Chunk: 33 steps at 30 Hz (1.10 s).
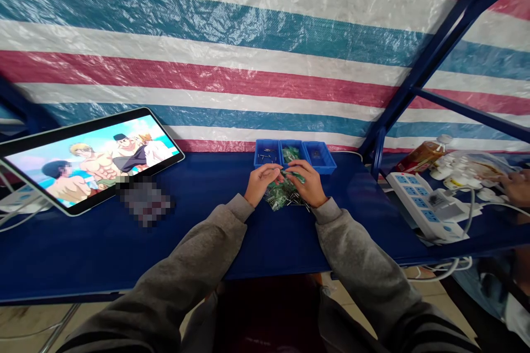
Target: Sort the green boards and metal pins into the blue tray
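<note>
My left hand (262,181) and my right hand (308,184) meet close together over the blue table, fingers bent into pinches. A small green plastic packet (298,177) is caught in the fingers of my right hand. My left fingertips touch near its end; what they pinch is too small to make out. Just below the hands lies a pile of clear green plastic packets (278,197) with thin dark metal pins (305,201) beside them. Behind the hands stand three joined blue bins: the left bin (266,145) has a few thin metal pieces, the middle one green packets (291,153), the right one small dark bits.
A tablet (93,160) playing a cartoon leans at the left. On the right, past a blue metal frame (376,149), are a power strip (426,207), a drink bottle (424,153), white containers (455,174) and another person's hand (517,187). A striped tarp (248,83) hangs behind.
</note>
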Tool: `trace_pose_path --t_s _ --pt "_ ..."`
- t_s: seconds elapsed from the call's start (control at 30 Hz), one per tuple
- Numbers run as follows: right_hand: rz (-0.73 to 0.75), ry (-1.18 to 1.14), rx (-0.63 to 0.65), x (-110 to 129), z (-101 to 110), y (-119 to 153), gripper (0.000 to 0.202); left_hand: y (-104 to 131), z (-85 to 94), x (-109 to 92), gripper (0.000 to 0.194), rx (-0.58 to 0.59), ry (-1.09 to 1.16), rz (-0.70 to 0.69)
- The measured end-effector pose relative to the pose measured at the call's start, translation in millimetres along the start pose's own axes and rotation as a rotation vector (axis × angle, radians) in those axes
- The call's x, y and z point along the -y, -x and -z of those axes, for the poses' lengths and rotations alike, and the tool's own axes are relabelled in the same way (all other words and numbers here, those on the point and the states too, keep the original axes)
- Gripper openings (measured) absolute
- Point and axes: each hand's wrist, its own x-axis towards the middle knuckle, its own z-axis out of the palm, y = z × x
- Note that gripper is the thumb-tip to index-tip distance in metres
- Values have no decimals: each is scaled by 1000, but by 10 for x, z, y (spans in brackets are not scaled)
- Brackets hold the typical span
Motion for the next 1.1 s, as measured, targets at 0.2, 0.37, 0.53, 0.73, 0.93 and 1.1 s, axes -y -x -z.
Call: trace_pose_path --t_s 0.2,0.37,0.53,0.73,0.93,1.1 --pt "-168 -113 -49 -11 -18 11 22 16 34 -44 34 -5 -317 -98" --pt "-202 -176 -42 15 4 19 30 -6 19 -13 47 -2 -62 47" --pt "14 -46 38 28 37 -14 22 -27 30 13 42 -22 68 90" --pt "-209 -110 -49 -11 12 1 22 -30 48 4 40 17 -102 -8" --pt "-201 -192 -21 1 31 11 35 -39 38 31 43 6 46 115" --pt "21 -18 35 12 46 -9 29 -33 55 13 59 38 124 122"
